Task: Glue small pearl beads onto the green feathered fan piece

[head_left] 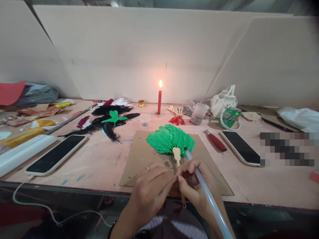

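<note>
A green feather fan with small beads and a pale wooden handle lies on a brown cardboard mat. My left hand, a ring on one finger, pinches the lower end of the handle. My right hand holds a long translucent glue stick like a pen. Its tip touches the fan's base next to the handle. Both hands meet at the table's front edge.
A lit red candle stands behind the mat. Black, green and white feathers lie at back left. Phones rest at left and right. A red-handled tool, plastic cup, green can and white bag are at right.
</note>
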The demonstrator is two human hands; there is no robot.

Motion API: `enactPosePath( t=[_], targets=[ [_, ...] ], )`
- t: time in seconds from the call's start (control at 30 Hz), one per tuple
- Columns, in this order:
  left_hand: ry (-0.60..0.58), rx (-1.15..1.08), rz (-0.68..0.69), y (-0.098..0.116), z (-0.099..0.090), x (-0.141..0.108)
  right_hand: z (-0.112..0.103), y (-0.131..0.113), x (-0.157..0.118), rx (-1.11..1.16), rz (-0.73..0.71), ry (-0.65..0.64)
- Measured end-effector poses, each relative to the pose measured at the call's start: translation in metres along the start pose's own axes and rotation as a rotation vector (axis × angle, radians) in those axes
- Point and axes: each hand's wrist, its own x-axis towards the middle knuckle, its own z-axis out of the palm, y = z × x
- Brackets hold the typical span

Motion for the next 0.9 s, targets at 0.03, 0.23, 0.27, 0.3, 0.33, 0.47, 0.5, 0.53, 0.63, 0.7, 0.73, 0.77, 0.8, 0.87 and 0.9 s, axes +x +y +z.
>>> enactPosePath(
  t=[0.03, 0.23, 0.27, 0.3, 0.33, 0.47, 0.5, 0.53, 0.63, 0.7, 0.73, 0.77, 0.8, 0.87, 0.9],
  targets=[
    [-0.002, -0.01, 0.002, -0.0002, 0.0, -0.0003, -0.0006, 0.0003, 0.0004, 0.011, -0.001, -0.009],
    [0.005, -0.082, 0.024, -0.0021, -0.0003, -0.002, -0.0012, 0.0009, 0.0006, 0.038, 0.017, -0.062],
    [0.009, -0.088, 0.029, -0.002, -0.0005, -0.0017, -0.0005, 0.0007, 0.0, 0.048, 0.028, -0.039],
    [0.015, -0.091, 0.032, -0.0018, -0.0008, -0.0012, 0.0001, 0.0006, -0.0006, 0.063, 0.035, -0.022],
    [0.024, -0.09, 0.036, -0.0014, -0.0012, -0.0005, 0.0002, 0.0006, -0.001, 0.08, 0.035, -0.022],
    [0.073, -0.063, 0.042, 0.0013, -0.003, 0.0029, -0.0033, 0.0023, -0.0013, 0.122, 0.019, -0.042],
    [0.077, -0.056, 0.037, 0.002, -0.0034, 0.0034, -0.0047, 0.0027, -0.0013, 0.122, 0.019, -0.05],
    [0.079, -0.05, 0.034, 0.0027, -0.0038, 0.0036, -0.0057, 0.0029, -0.0013, 0.117, 0.021, -0.056],
    [0.065, -0.047, 0.03, 0.0038, -0.0048, 0.0022, -0.0067, 0.0019, -0.0023, 0.105, 0.026, -0.057],
    [0.048, -0.049, 0.021, 0.004, -0.0054, -0.0002, -0.0058, 0.0008, -0.0033, 0.12, 0.032, -0.049],
    [0.038, -0.046, 0.01, 0.004, -0.0057, -0.0015, -0.0054, 0.0004, -0.0039, 0.13, 0.038, -0.049],
    [0.031, -0.041, -0.003, 0.004, -0.0059, -0.0028, -0.0051, 0.0001, -0.0043, 0.14, 0.046, -0.05],
    [0.028, -0.033, -0.011, 0.004, -0.006, -0.0037, -0.005, 0.0001, -0.0047, 0.149, 0.055, -0.05],
    [0.035, -0.013, -0.007, 0.0041, -0.006, -0.0045, -0.0055, 0.0006, -0.005, 0.164, 0.068, -0.05],
    [0.044, -0.005, 0.005, 0.0042, -0.006, -0.0044, -0.006, 0.0009, -0.005, 0.167, 0.071, -0.051]
  ],
)
